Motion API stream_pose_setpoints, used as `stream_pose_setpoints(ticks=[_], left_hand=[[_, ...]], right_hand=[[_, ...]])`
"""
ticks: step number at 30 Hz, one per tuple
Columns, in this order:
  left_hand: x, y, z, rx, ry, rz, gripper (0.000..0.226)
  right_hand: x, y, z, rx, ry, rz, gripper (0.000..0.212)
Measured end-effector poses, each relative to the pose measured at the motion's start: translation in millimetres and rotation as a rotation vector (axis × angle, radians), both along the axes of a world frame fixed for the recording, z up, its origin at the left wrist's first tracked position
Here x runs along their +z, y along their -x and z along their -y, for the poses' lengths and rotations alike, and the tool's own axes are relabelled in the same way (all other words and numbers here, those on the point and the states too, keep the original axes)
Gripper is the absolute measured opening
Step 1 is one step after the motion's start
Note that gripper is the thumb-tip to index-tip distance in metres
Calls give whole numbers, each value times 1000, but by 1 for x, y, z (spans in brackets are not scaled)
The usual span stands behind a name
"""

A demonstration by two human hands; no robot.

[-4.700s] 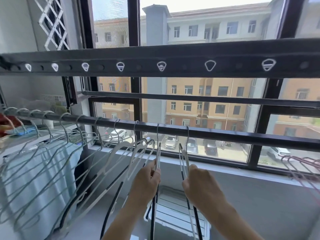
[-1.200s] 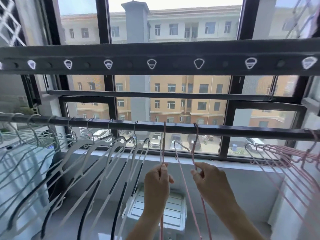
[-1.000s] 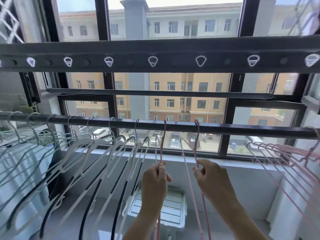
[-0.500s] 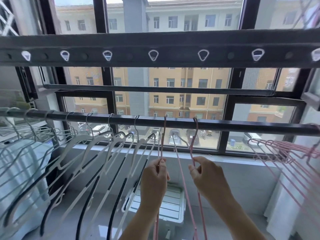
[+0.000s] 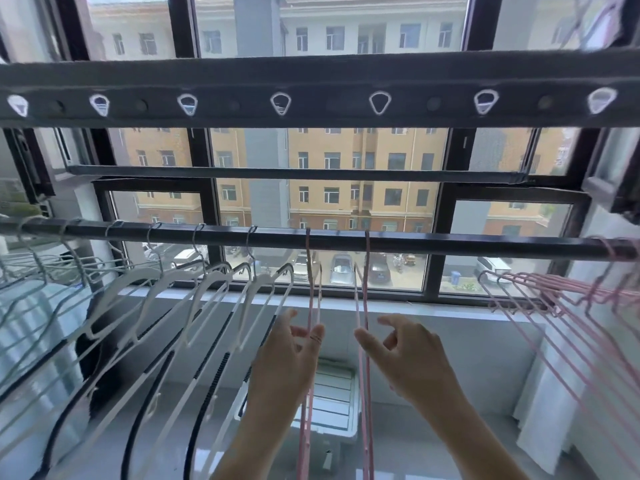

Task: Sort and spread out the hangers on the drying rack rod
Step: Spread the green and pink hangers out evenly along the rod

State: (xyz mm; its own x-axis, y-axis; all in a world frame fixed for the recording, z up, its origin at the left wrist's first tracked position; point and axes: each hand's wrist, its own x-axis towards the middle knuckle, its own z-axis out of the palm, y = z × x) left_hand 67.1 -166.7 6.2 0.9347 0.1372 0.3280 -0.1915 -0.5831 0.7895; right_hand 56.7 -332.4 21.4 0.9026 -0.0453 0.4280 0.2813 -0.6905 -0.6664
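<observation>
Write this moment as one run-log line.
left hand: loose, touches left pink wire hanger | right hand: loose, touches right pink wire hanger | both hang apart on dark metal rod

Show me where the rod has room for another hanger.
Widest bare rod: between the right single pink hanger and the far-right pink bunch. A narrower gap separates it from the left single pink hanger. White hangers crowd the left.

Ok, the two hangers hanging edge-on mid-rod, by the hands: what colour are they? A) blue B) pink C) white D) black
B: the left middle hanger and the right middle hanger are both pink, like the bunch at the right end of the rod.
</observation>
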Motion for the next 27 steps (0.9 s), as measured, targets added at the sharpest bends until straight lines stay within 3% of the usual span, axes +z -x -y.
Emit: stream_pose_setpoints(ticks=[2,5,9,15,20,27], left_hand=[[11,15,5,40,-172,22,70],[36,52,26,59,-299,243,69],[51,95,81,-168,-234,350,69],[36,86,166,-371,-225,223,52],[22,51,239,-499,-48,71,39],[-5,24,317,-538,74,-140,42]], right_hand=[[4,10,12,2,-9,11,72],[10,23,34,-18,-16,44,80],[14,37,75,-144,20,93,58],[13,62,156,-358,142,149,38],[11,69,225,-656,281,237,28],[-3,58,242,-727,365,-2,22]])
